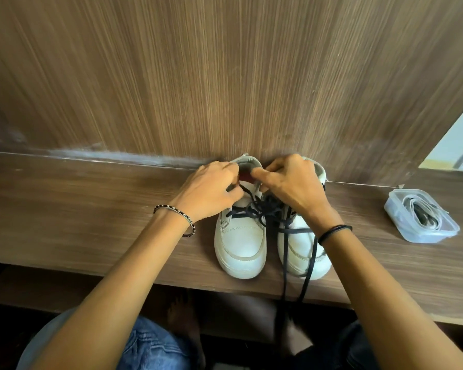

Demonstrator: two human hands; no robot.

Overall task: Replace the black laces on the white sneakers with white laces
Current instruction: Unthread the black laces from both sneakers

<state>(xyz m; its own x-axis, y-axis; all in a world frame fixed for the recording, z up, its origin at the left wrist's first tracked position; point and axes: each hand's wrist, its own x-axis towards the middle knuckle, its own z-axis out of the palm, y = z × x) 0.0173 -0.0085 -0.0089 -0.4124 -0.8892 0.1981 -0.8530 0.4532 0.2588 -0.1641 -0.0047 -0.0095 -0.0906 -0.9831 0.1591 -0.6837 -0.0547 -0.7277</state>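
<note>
Both sneakers sit side by side on the wooden desk [91,209], heels against the back panel, toes toward me. My left hand [211,190] is curled at the top of the left sneaker [241,241], thumb and finger pinching the black lace [251,209] near the upper eyelets. My right hand [292,182] is curled too, thumb and forefinger closed at the top of the tongue – on the tongue's edge, I think, though a strand could be in there as well.

The lace is flat, soft and limp, so it will slide if I pull it along its length, close to each eyelet, rather than yanking the tangle in the middle. The shoe is light; I judge it needs steadying by the tongue or it will skid. The right sneaker [298,249] has its lace loosened, the ends hanging over the desk edge – easy to snag. The white laces [422,212] lie coiled in a clear plastic tub [417,236], well off to my right.
</note>
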